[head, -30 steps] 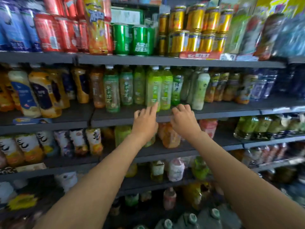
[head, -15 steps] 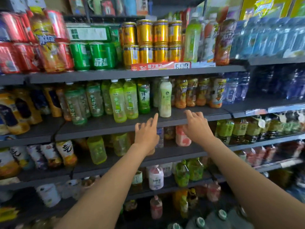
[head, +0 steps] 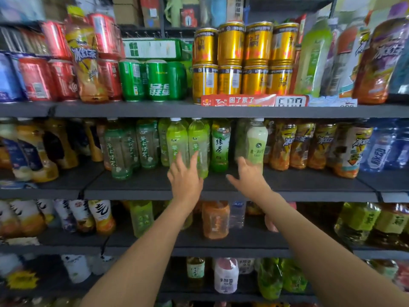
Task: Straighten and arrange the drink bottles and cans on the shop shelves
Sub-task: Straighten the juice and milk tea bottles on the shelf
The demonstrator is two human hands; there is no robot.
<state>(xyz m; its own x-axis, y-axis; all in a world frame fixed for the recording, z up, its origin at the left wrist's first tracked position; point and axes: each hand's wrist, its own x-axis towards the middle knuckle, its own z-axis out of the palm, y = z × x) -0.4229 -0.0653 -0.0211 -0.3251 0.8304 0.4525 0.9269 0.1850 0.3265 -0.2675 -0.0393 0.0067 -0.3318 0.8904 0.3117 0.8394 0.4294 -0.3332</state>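
Two pale green tea bottles (head: pixel 198 140) stand side by side on the second shelf (head: pixel 287 180). My left hand (head: pixel 185 177) reaches up to their lower halves with straight, spread fingers, the fingertips in front of the bottles. To the right stands a darker green tea bottle (head: pixel 220 146), then a milky light-green bottle (head: pixel 256 142). My right hand (head: pixel 249 173) is open at the base of the milky bottle, fingers extended towards it; contact is not clear because of blur.
Clear green-label bottles (head: pixel 117 149) stand left of my hands, orange iced-tea bottles (head: pixel 301 145) and blue bottles (head: pixel 380 149) to the right. Above are gold cans (head: pixel 243 60), green cans (head: pixel 155 79) and red cans (head: pixel 55 78). Lower shelves hold more bottles (head: pixel 215 219).
Both hands have risen from the shelf's front edge to the bottles standing on it. The view has shifted left and closer to the shelves.
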